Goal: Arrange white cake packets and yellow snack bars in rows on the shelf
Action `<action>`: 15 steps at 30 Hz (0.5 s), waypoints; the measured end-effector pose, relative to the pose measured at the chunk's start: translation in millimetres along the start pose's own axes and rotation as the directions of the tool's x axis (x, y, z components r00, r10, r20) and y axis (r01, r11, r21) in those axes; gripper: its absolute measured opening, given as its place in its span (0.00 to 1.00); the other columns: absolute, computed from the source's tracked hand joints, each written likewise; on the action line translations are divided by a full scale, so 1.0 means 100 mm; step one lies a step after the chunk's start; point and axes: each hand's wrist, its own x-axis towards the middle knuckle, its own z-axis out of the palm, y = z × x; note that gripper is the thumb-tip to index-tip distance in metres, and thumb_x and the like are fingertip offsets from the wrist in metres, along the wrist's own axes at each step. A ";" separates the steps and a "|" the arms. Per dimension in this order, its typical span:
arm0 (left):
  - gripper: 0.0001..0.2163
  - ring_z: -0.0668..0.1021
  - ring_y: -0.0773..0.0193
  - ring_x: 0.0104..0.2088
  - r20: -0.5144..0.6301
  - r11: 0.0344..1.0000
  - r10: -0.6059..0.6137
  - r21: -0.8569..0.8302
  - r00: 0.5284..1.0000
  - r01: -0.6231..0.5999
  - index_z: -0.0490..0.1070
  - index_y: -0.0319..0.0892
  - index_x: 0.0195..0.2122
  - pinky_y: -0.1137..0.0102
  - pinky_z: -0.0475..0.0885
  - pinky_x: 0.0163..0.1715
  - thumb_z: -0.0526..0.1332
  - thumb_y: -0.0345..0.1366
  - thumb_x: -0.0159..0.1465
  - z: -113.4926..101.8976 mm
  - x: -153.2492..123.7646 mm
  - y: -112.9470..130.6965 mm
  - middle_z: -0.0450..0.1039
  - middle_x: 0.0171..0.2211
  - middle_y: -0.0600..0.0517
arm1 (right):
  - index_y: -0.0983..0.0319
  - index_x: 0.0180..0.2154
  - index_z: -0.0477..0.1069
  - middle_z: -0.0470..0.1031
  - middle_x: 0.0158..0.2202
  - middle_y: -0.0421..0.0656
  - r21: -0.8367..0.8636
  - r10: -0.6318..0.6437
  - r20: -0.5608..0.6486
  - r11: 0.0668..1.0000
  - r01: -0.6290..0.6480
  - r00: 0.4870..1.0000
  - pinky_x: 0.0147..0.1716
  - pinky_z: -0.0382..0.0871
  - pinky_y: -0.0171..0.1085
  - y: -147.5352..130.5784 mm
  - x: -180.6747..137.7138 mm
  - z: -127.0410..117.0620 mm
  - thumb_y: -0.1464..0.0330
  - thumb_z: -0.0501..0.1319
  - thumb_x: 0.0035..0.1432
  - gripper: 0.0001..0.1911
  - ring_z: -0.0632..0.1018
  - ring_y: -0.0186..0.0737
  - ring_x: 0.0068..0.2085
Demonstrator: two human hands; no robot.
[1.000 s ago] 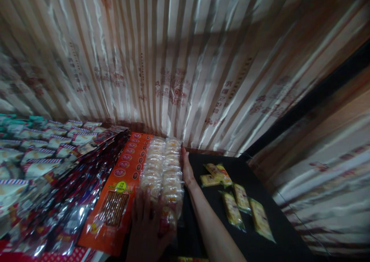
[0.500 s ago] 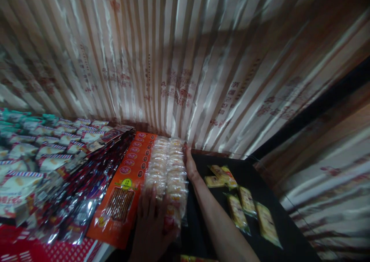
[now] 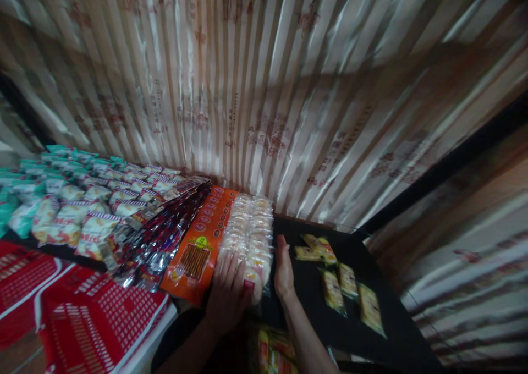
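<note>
Two rows of clear-wrapped, pale round crackers [image 3: 249, 225] stand packed side by side on a black surface [image 3: 303, 302]. My left hand [image 3: 229, 289] lies over their near end with its fingers stretched out flat. To the right of the rows, my right hand [image 3: 284, 272] is held on edge, fingers straight and open, with a narrow gap between it and the wrappers. Bordering the crackers on the left is an orange packet [image 3: 202, 242] with a picture of brown sticks. Part of the nearest crackers is hidden under my left hand.
Several yellow-wrapped snack packs [image 3: 332, 291] lie loose on the right. Dark shiny packets [image 3: 173, 231] and white snack bags [image 3: 94, 234] fill the left. Red perforated baskets [image 3: 94, 313] are at lower left. More yellow packs [image 3: 276, 352] sit low in front. A pleated curtain [image 3: 256, 88] hangs behind.
My right hand has come away from the far right side of the cracker rows and back towards me. My left hand stays on the near end. The view has shifted left and widened.
</note>
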 end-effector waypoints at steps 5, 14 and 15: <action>0.25 0.55 0.49 0.62 -0.038 0.997 -0.060 0.037 0.998 0.061 0.59 0.33 0.56 0.54 0.56 0.57 0.54 0.43 0.61 -0.01 -0.07 0.06 0.59 0.58 0.37 | 0.57 0.61 0.50 0.48 0.64 0.36 -0.085 -0.042 -0.050 0.996 0.038 0.998 0.63 0.43 0.43 0.11 -0.39 -0.10 0.48 0.47 0.56 0.35 0.50 0.38 0.64; 0.24 0.62 0.51 0.59 0.042 0.994 -0.064 0.093 0.997 0.060 0.61 0.46 0.57 0.55 0.56 0.56 0.54 0.47 0.60 -0.02 -0.06 0.08 0.59 0.59 0.43 | 0.59 0.61 0.50 0.50 0.63 0.38 -0.251 0.026 -0.044 0.967 -0.036 0.999 0.62 0.44 0.40 0.10 -0.58 0.00 0.45 0.46 0.54 0.39 0.53 0.39 0.63; 0.24 0.62 0.51 0.59 0.050 0.994 -0.067 0.086 0.997 0.062 0.60 0.47 0.57 0.54 0.57 0.56 0.55 0.47 0.60 -0.02 -0.05 0.08 0.59 0.59 0.43 | 0.59 0.61 0.50 0.50 0.63 0.38 -0.260 0.023 -0.047 0.965 -0.034 0.999 0.62 0.44 0.40 0.10 -0.58 0.00 0.45 0.46 0.54 0.39 0.54 0.39 0.63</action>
